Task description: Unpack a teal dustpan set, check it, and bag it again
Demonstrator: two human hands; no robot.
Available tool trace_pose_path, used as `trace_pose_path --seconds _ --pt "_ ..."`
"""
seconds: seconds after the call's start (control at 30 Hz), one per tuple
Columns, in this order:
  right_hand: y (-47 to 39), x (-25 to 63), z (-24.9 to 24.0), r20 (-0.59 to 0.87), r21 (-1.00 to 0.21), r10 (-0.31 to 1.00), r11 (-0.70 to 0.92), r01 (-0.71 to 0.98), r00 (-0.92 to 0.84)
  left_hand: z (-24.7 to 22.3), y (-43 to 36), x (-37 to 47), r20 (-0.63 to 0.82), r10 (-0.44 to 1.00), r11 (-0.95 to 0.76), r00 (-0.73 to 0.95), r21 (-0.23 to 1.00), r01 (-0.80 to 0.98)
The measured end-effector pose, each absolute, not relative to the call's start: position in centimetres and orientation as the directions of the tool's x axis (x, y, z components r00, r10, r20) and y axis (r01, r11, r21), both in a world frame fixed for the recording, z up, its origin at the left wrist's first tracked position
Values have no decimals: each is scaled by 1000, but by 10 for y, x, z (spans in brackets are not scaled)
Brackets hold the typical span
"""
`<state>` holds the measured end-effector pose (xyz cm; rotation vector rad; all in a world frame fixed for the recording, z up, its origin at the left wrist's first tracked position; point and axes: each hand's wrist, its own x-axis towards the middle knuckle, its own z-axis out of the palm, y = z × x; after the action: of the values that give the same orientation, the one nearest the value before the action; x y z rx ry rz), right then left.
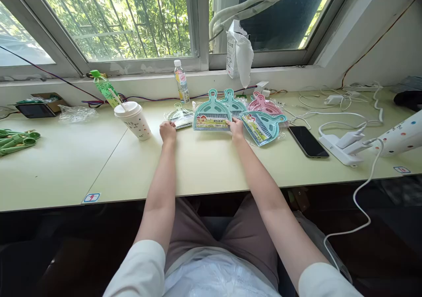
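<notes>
Pale desk (204, 169) under window (125, 20); right hand (236, 128) fingers touch teal dustpan (211, 112); left hand (168, 131) curled, empty.

We see bright daylight pouring through the windows (125, 20) ahead, washing the foliage outside nearly white in places. The pale table (204, 169) is evenly lit, with only soft, short shadows. Below its edge the scene drops into deep darkness. The view is sharp at the centre, while straight lines bow strongly toward the edges, and the phone (308, 142) screen carries a dull sheen.
</notes>
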<state>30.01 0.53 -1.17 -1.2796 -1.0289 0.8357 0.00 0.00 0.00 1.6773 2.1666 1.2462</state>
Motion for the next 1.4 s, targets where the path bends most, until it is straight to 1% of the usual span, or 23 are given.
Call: trace_pose_path --seconds 0.07,0.13,0.27,0.4,0.57,0.63,0.73,0.8,1.0,1.13,1.2,1.27,1.4 --pt "5 299 -11 132 -991 933 125 41 334 0 -2 2 412 828 5 -380 673 740" --pt "4 298 -9 130 -991 938 128 26 322 0 -2 3 425 804 -1 -415 700 715" --pt "4 296 -9 138 -989 946 145 -3 294 -3 1 0 350 818 47 -457 751 658" --pt "3 294 -9 145 -988 953 154 -14 264 -3 4 -3 302 846 67 -440 757 650" --pt "3 289 -10 156 -987 961 158 13 226 6 0 -2 205 886 118 -416 767 630" --pt "2 286 -10 162 -987 966 155 51 200 10 -3 0 159 897 150 -413 769 621" --pt "-2 279 -10 175 -980 970 155 126 166 16 -7 5 55 920 185 -387 812 554" --pt "-6 273 -10 192 -969 967 161 187 167 19 -11 8 -4 942 191 -336 830 524" --pt "-19 263 -7 248 -913 950 165 373 187 33 -23 5 -135 982 185 -135 839 511" --pt "-23 259 -4 261 -866 948 146 477 183 36 -28 -2 -178 984 158 -6 858 488" --pt "-25 256 -2 272 -829 944 130 544 187 34 -28 -4 -183 983 150 25 868 474" --pt "-28 254 0 265 -783 944 92 616 196 31 -26 -4 -177 984 152 10 868 474" --pt "-36 249 4 212 -661 961 6 750 179 27 -22 -2 -115 989 147 -95 864 481"
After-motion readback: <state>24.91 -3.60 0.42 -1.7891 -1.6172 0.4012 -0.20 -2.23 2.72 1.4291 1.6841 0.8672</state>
